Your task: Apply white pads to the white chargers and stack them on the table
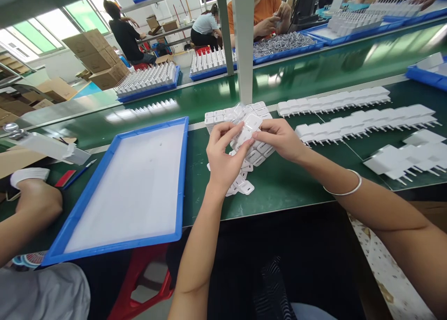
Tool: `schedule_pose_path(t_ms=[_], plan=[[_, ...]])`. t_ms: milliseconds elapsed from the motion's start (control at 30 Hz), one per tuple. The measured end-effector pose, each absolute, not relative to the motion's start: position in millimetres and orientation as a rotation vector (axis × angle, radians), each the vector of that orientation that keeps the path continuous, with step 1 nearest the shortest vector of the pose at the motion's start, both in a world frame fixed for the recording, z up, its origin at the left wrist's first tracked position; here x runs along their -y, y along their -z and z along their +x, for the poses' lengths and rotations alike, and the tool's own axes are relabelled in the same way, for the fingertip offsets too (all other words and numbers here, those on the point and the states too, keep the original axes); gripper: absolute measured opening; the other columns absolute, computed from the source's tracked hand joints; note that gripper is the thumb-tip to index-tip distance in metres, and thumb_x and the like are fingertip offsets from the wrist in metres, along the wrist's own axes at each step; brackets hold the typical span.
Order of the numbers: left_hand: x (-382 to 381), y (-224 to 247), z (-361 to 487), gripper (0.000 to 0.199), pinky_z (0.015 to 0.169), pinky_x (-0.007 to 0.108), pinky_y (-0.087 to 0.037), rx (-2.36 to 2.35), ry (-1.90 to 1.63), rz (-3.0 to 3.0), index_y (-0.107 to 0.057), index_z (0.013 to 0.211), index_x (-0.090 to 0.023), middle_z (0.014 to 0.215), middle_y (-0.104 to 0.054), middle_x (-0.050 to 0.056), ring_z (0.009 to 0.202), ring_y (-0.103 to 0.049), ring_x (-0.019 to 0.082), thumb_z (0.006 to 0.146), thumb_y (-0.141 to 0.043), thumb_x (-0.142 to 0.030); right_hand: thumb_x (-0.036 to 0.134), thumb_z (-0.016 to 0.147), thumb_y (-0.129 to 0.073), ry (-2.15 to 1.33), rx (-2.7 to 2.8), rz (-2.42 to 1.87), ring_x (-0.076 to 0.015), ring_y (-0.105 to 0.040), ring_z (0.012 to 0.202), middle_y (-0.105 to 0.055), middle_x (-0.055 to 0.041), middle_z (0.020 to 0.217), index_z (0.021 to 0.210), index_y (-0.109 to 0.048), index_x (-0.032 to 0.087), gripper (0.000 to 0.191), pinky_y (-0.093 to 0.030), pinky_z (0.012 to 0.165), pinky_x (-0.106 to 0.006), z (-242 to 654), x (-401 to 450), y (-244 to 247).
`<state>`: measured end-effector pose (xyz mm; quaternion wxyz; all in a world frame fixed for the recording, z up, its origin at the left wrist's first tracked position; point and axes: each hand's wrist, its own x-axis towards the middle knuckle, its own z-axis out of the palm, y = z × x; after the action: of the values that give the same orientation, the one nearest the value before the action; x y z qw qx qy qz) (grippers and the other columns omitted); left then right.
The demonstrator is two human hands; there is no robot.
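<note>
In front of me my left hand and my right hand meet over the bench. Both are closed, thumbs and fingers pinching white rounded plastic covers between them; how many pieces each hand has is hard to tell. Stacked white slotted covers lie behind and below the hands, partly hidden by them. A few loose covers are spread beside my left wrist. To the right, white charger bodies with pins lie in rows on the green bench.
A blue-rimmed tray with a white liner lies at left. Beyond it are a co-worker's arm, a clear bottle and a blue pen. A white post rises behind the covers. Trays of chargers and metal parts line the far side.
</note>
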<state>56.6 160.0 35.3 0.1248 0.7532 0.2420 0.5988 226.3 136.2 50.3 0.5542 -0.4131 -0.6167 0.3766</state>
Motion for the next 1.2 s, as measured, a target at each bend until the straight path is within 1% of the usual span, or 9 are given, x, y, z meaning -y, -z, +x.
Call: schedule_pose_path(t_ms=[100, 167, 333, 467, 633, 767, 967, 1067, 1200], plan=[[-158.9, -35.5, 57.1, 0.034, 0.085, 0.035, -0.057, -0.729, -1.729, 2.206, -0.075, 0.114, -0.026, 0.101, -0.066, 0.005, 0.095, -0.064, 0.018, 0.084, -0.079, -0.039, 0.033, 0.076, -0.064, -0.867, 1.445, -0.987, -0.0140, -0.045, 0.065, -0.052, 0.0003, 0.063, 0.062, -0.059, 0.018, 0.021, -0.037, 0.062, -0.029, 224.3, -135.1, -51.9], [-157.7, -36.0, 57.7, 0.031, 0.085, 0.036, -0.057, -0.739, -1.726, 2.203, -0.075, 0.113, -0.025, 0.101, -0.066, 0.005, 0.095, -0.065, 0.018, 0.085, -0.078, -0.038, 0.032, 0.074, -0.062, -0.844, 1.433, -1.005, -0.0132, -0.042, 0.063, -0.048, 0.0012, 0.061, 0.059, -0.055, 0.019, 0.022, -0.034, 0.060, -0.028, 223.2, -134.9, -52.3], [-155.0, -36.6, 60.3, 0.026, 0.084, 0.034, -0.058, -0.725, -1.768, 2.175, -0.075, 0.109, -0.023, 0.101, -0.068, 0.005, 0.095, -0.066, 0.018, 0.084, -0.078, -0.026, 0.032, 0.071, -0.059, -0.806, 1.414, -1.055, -0.0116, -0.033, 0.060, -0.036, 0.0031, 0.057, 0.054, -0.043, 0.020, 0.026, -0.029, 0.058, -0.028, 221.4, -135.6, -50.7], [-152.4, -35.5, 64.0, 0.024, 0.084, 0.033, -0.059, -0.730, -1.790, 2.102, -0.076, 0.105, -0.020, 0.100, -0.070, 0.005, 0.093, -0.068, 0.017, 0.081, -0.078, -0.021, 0.032, 0.071, -0.060, -0.833, 1.403, -1.014, -0.0124, -0.037, 0.062, -0.040, 0.0023, 0.059, 0.055, -0.044, 0.020, 0.026, -0.033, 0.062, -0.029, 219.9, -134.9, -49.5], [-148.1, -33.5, 69.0, 0.022, 0.087, 0.034, -0.059, -0.755, -1.765, 1.936, -0.077, 0.105, -0.021, 0.103, -0.071, 0.006, 0.097, -0.068, 0.018, 0.084, -0.077, -0.028, 0.032, 0.072, -0.063, -0.898, 1.341, -0.954, -0.0132, -0.041, 0.064, -0.044, 0.0019, 0.061, 0.055, -0.046, 0.019, 0.026, -0.036, 0.065, -0.030, 219.6, -133.7, -49.5], [-147.8, -32.0, 70.2, 0.021, 0.089, 0.035, -0.059, -0.671, -1.704, 1.797, -0.079, 0.104, -0.024, 0.106, -0.071, 0.006, 0.101, -0.068, 0.019, 0.083, -0.079, -0.029, 0.031, 0.071, -0.065, -0.967, 1.296, -0.909, -0.0128, -0.042, 0.064, -0.047, 0.0019, 0.061, 0.055, -0.050, 0.019, 0.025, -0.036, 0.064, -0.029, 220.5, -133.2, -51.0], [-149.1, -31.7, 70.4, 0.019, 0.090, 0.035, -0.057, -0.574, -1.693, 1.731, -0.081, 0.101, -0.028, 0.103, -0.070, 0.004, 0.101, -0.067, 0.017, 0.082, -0.080, -0.024, 0.027, 0.073, -0.065, -0.963, 1.307, -0.856, -0.0127, -0.045, 0.064, -0.052, 0.0009, 0.063, 0.060, -0.058, 0.017, 0.018, -0.037, 0.064, -0.028, 219.6, -132.2, -50.1], [-147.9, -32.0, 70.8, 0.020, 0.088, 0.033, -0.056, -0.581, -1.690, 1.751, -0.081, 0.102, -0.029, 0.103, -0.070, 0.004, 0.100, -0.067, 0.017, 0.083, -0.079, -0.021, 0.029, 0.075, -0.064, -0.884, 1.346, -0.841, -0.0123, -0.044, 0.064, -0.050, 0.0012, 0.062, 0.059, -0.056, 0.017, 0.021, -0.037, 0.063, -0.028, 217.8, -131.5, -48.9], [-147.4, -30.5, 72.4, 0.019, 0.090, 0.035, -0.057, -0.607, -1.674, 1.761, -0.081, 0.101, -0.028, 0.103, -0.071, 0.004, 0.100, -0.067, 0.017, 0.084, -0.077, -0.021, 0.026, 0.075, -0.060, -0.740, 1.372, -0.888, -0.0101, -0.035, 0.059, -0.038, 0.0031, 0.057, 0.055, -0.044, 0.019, 0.027, -0.029, 0.056, -0.026, 215.2, -129.8, -49.0]])
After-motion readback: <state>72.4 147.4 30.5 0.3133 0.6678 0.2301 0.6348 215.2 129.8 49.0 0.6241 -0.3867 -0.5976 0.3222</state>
